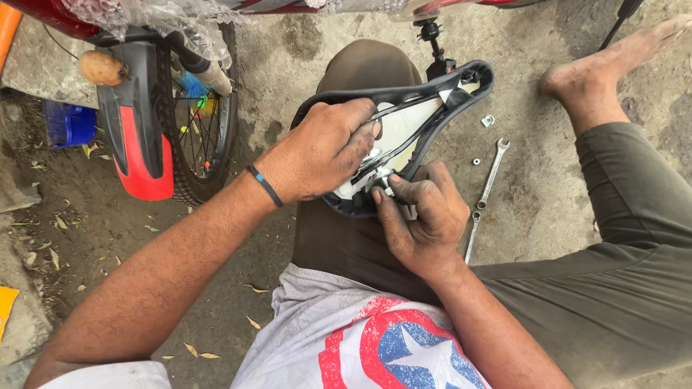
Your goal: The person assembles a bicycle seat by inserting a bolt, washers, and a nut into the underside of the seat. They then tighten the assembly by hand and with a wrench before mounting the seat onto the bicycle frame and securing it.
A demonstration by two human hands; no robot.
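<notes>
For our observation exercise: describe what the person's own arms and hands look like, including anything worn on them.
Both forearms are bare. The left hand has a thin dark band with a blue patch at the wrist. The right hand wears nothing; its fingers look smudged with grime. A pale short sleeve shows at the left upper arm.

Clear plastic wrapping [155, 18] is covering the red bicycle frame [50, 16] along the top edge; no labels, signs or screens are showing.

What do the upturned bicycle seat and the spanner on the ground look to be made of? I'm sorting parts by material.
The bicycle seat shows a black shell, probably moulded plastic: smooth, matt, with a curved rim around a white underside. The spanner looks like bare steel: grey, slightly shiny, thin and rigid. The left hand holds the seat; the right hand works at its underside.
</notes>
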